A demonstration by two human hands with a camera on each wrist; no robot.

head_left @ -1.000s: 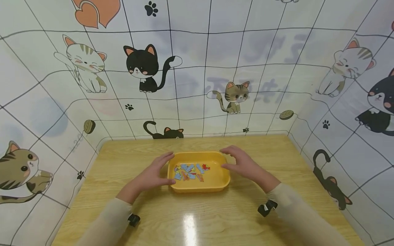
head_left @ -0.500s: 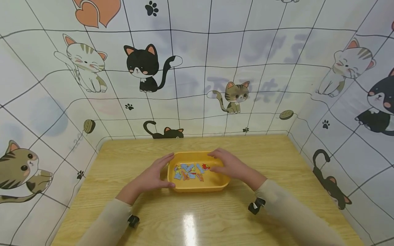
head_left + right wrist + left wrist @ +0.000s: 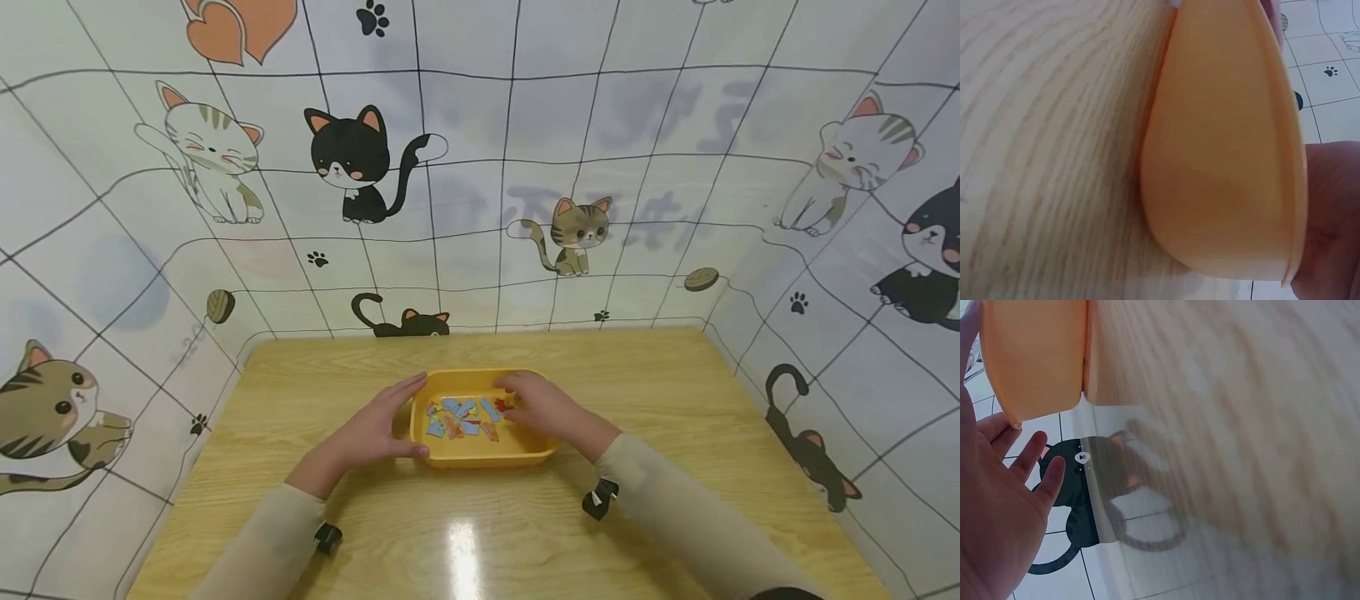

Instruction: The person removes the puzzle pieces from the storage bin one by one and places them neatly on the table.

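Lower centre, the printed pieces (image 3: 453, 427) look light, best edge-pinched; left hand (image 3: 367, 429) spreads against the tray (image 3: 487, 461), right hand (image 3: 549, 407) hold unclear.

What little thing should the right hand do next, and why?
Maybe the right hand should gently pinch the red piece: it reaches into the yellow tray right beside that piece, and the left hand touches the tray's left end, perhaps steadying it.

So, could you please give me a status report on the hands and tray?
Left hand touching yellow tray. Right hand over tray, by red piece; grip unclear. Other pieces lie within. Right hand partly hides tray's right end.
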